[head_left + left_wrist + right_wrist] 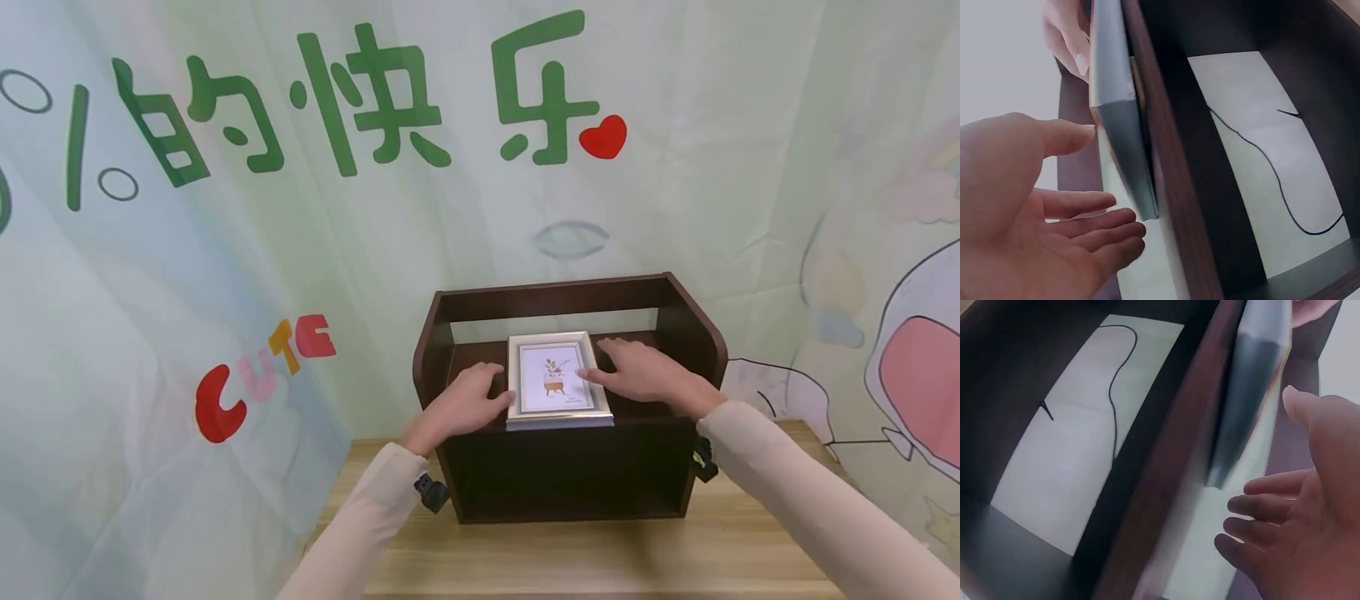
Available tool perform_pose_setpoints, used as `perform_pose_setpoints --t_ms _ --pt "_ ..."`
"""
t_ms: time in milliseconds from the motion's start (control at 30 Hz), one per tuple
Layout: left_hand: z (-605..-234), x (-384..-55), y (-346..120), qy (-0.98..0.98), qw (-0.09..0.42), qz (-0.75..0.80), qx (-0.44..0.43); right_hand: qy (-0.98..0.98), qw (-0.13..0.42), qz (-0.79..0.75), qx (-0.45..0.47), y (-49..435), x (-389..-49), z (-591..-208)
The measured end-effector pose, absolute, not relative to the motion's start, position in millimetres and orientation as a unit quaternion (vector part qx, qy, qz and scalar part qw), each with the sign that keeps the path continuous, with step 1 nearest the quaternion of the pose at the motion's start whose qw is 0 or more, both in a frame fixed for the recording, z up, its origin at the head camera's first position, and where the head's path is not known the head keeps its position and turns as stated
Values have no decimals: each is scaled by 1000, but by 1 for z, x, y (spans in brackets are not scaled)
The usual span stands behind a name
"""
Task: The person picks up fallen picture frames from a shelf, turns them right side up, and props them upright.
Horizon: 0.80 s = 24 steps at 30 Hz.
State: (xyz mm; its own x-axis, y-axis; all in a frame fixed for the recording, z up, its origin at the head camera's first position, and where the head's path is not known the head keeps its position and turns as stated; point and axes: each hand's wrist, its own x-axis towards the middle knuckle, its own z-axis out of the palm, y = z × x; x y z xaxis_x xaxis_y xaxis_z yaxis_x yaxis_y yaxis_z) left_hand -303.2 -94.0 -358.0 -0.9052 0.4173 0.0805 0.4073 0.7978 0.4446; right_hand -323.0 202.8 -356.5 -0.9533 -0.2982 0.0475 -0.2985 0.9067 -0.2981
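A picture frame (555, 354) with a silver-gold border and a potted-plant print lies face up on the upper board of a small dark brown shelf (555, 298). Its near edge reaches the board's front. On the frame's left side is my left hand (467, 400), thumb and fingers spread apart. My right hand (643, 371) is on the other side, its thumb over the print in the head view. Both wrist views show the palms facing the frame's grey side edge (1125, 150), with relaxed fingers. Whether any fingertip touches the frame I cannot tell.
The shelf stands on a wooden table (585, 558) against a printed cloth backdrop (465, 217). Raised side panels (693, 325) flank the upper board. Below it is a lower compartment, through whose back a pale panel with a black curved line (1266, 156) shows.
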Motion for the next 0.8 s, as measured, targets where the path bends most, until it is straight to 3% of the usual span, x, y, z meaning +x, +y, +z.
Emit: perform_pose_setpoints --t_ms 333,567,800 --pt "-368 -302 -90 941 12 276 196 -973 30 178 147 202 -342 -375" --pt "-373 -305 -83 943 -12 276 183 -974 17 177 142 198 -346 -374" --pt "-377 -306 -79 925 4 330 186 -968 -4 214 134 192 -347 -375"
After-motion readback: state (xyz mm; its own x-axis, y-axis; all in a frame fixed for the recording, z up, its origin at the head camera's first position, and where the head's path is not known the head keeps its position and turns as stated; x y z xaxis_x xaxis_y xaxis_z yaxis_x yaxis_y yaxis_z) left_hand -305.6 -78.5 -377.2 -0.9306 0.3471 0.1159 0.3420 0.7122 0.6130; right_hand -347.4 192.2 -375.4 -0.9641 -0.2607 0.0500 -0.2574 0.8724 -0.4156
